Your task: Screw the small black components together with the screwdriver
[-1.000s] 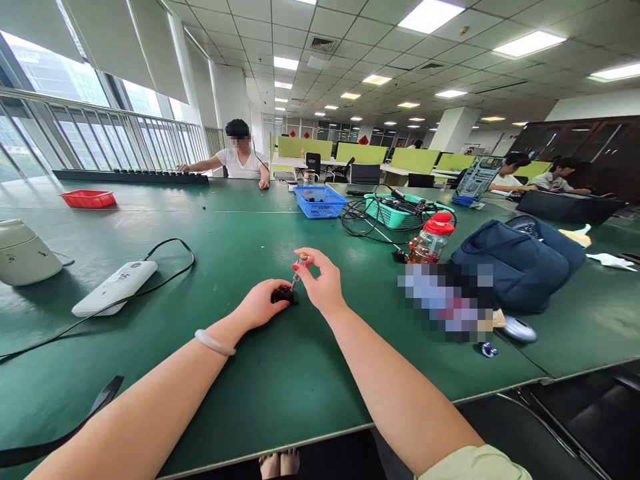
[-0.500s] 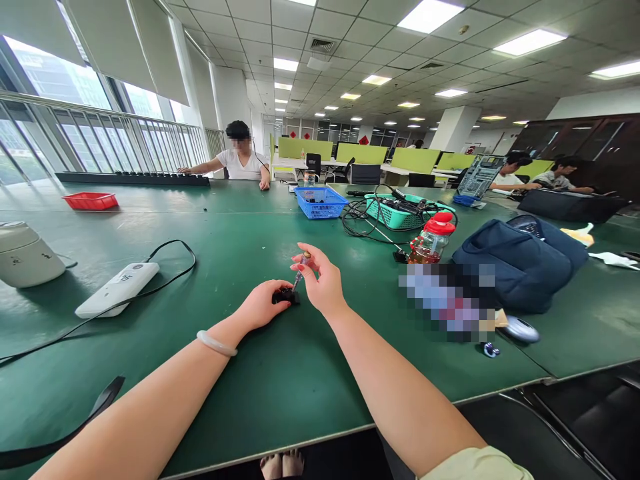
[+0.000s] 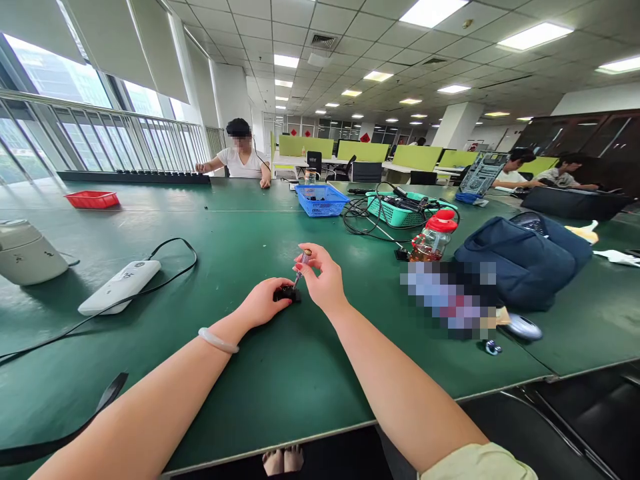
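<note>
My left hand rests on the green table and pinches a small black part against the surface. My right hand is just right of it, fingers closed around a small screwdriver. The screwdriver stands tilted, its tip down on the black part. A pale bangle sits on my left wrist.
A white power bank with a black cable lies left, beside a white appliance. A red-lidded bottle, dark blue bag, blue basket and green basket stand right and behind. A person sits at the far side.
My right hand's fingers have shifted slightly on the screwdriver handle, as if turning it. The left hand and black part stay put. The person opposite moved a hand along the black strip.
</note>
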`<state>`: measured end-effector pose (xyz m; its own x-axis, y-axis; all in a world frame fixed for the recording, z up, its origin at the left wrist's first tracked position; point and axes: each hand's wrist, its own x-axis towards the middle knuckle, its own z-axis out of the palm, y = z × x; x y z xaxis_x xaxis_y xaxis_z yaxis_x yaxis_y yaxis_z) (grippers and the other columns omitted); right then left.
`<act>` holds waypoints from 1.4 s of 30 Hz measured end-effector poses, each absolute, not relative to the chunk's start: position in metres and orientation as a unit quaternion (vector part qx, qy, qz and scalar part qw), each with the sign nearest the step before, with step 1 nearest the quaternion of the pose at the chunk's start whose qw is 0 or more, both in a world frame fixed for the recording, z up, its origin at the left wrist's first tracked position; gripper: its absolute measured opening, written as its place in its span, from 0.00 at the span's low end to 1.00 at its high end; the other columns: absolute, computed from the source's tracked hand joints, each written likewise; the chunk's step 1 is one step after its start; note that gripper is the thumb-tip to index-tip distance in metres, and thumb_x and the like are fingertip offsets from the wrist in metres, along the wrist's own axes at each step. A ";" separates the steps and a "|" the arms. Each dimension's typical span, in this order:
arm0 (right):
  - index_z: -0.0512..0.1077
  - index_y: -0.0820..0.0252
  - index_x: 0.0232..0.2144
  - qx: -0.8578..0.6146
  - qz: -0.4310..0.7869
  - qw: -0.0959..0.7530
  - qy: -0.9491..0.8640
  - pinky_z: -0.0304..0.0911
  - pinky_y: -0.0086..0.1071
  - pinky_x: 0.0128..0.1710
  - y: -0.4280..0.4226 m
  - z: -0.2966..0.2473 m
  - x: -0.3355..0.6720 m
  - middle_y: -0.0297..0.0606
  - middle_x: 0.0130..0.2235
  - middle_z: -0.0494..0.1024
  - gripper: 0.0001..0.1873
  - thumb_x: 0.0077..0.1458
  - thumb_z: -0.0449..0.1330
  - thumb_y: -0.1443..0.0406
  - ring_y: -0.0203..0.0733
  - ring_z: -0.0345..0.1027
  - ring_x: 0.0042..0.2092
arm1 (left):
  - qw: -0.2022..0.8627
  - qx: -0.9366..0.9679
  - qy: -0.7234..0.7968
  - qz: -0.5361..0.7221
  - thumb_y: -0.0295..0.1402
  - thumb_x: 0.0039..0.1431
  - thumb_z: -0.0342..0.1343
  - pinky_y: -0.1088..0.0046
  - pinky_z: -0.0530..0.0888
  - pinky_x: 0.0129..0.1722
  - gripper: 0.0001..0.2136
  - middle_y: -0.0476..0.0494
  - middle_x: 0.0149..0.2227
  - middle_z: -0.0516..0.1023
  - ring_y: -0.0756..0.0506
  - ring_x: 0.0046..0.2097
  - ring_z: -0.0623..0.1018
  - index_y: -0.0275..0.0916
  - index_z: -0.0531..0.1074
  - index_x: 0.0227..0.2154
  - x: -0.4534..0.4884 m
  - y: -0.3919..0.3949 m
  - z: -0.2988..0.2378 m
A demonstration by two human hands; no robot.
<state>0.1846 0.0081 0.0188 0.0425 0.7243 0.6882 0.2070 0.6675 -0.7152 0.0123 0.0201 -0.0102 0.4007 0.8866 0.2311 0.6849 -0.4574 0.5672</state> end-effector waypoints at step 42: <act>0.74 0.52 0.45 -0.378 0.169 0.628 -0.659 0.72 0.35 0.43 0.007 0.021 0.186 0.34 0.39 0.81 0.14 0.55 0.62 0.64 0.38 0.74 0.33 | 0.180 0.827 0.467 0.256 0.33 0.53 0.58 0.59 0.75 0.51 0.17 0.41 0.46 0.81 0.39 0.46 0.79 0.40 0.76 0.47 0.013 0.020 -0.011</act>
